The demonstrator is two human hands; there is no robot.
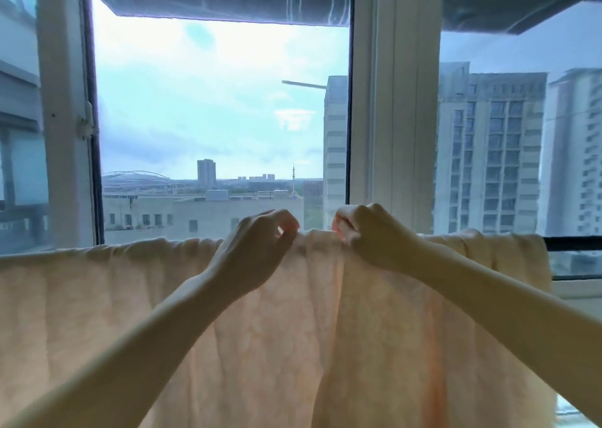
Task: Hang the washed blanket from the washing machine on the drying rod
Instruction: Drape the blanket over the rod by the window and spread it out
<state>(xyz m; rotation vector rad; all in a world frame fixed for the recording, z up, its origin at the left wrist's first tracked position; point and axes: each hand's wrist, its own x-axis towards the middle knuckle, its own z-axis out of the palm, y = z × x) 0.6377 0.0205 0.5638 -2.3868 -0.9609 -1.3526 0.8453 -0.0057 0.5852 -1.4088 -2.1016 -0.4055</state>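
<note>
Blanket (156, 304), pale peach: hanging draped before the window (391, 108), lower part running off frame (rod under the fold hidden). Right hand (369, 237): gripping the top fold. Left hand (257, 252): curling at the same edge, grip unclear.

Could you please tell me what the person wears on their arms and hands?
The left hand and right hand are ungloved, without rings, watch or bracelet; the left forearm and right forearm are bare, no sleeves in view.
</note>
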